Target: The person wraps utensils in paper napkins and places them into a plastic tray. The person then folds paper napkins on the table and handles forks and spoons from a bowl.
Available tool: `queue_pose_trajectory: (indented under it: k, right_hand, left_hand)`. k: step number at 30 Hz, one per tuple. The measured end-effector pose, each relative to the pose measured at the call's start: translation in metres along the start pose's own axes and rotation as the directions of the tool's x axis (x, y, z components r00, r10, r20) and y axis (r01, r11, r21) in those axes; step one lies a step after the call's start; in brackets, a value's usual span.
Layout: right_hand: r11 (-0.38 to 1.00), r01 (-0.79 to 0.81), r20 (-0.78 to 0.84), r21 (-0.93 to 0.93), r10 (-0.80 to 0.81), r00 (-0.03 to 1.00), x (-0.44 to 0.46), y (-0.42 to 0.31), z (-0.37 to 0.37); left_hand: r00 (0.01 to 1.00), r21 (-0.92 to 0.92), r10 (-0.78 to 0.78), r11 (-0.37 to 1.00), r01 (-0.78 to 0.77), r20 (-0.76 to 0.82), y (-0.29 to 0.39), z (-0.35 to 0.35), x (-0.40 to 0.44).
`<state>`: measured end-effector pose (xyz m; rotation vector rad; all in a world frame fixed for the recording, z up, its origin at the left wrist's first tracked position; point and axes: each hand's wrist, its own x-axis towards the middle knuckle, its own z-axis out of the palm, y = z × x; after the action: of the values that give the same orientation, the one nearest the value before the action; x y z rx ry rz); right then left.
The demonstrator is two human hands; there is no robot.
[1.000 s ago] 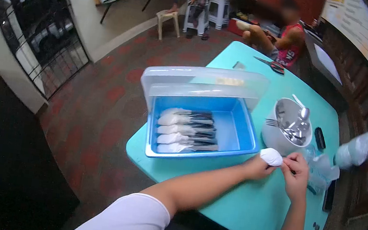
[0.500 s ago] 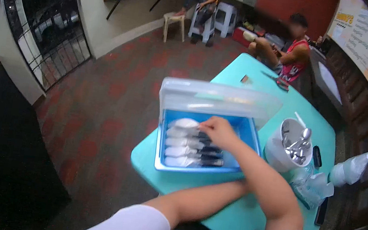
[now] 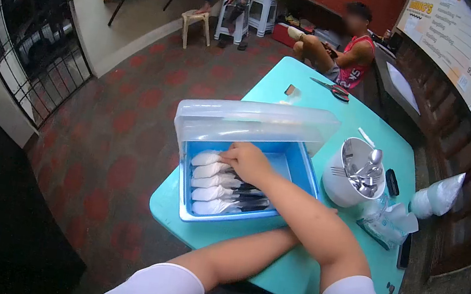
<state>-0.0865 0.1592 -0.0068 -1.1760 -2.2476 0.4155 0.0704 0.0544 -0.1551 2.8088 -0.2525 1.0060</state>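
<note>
White-wrapped cutlery (image 3: pixel 212 193), softly creased, lies in a rectangular tray (image 3: pixel 288 163)

The right hand (image 3: pixel 245 161) pinches the farthest white-wrapped bundle (image 3: pixel 205 158) inside a blue tray (image 3: pixel 311 172) on the turquoise table (image 3: pixel 268 88).

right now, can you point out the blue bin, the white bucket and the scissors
Blue bin (image 3: pixel 286 165), head view: on the bare inside bottom, right-hand part.
White bucket (image 3: pixel 337 191), head view: on the outer wall, near side.
Scissors (image 3: pixel 333 89), head view: where blades meet handles.
</note>
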Motion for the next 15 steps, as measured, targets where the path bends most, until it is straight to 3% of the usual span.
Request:
queue_pose_trajectory:
  k: [4,7,11,13,14,15]
  right_hand:
    - [0.999,-0.001,0.002,-0.040,0.001,1.000,0.000,-0.006,-0.004]
    - [0.997,0.036,-0.020,-0.066,-0.038,0.999,0.000,-0.007,-0.006]
    - [0.992,0.094,-0.045,-0.087,-0.098,0.994,0.002,-0.006,-0.008]
    - [0.991,0.096,-0.056,-0.094,-0.101,0.993,0.001,-0.009,-0.010]
    - [0.991,0.084,-0.052,-0.104,-0.090,0.995,0.001,-0.013,-0.012]
    - [0.990,0.077,-0.049,-0.115,-0.083,0.995,0.002,-0.020,-0.017]
  left_hand:
    - [0.984,0.020,0.012,1.000,-0.016,0.177,-0.007,0.017,-0.001]
    - [0.972,0.064,0.074,0.994,-0.090,0.221,-0.015,0.033,0.000]
    - [0.952,-0.140,0.147,0.984,-0.113,0.269,-0.034,0.024,0.009]
    - [0.993,-0.552,0.058,0.834,0.010,0.105,-0.032,0.035,0.005]
    - [0.994,-0.838,-0.109,0.545,0.035,-0.029,-0.024,0.045,0.002]
    - [0.976,-0.877,-0.211,0.476,0.062,-0.046,-0.023,0.037,0.002]
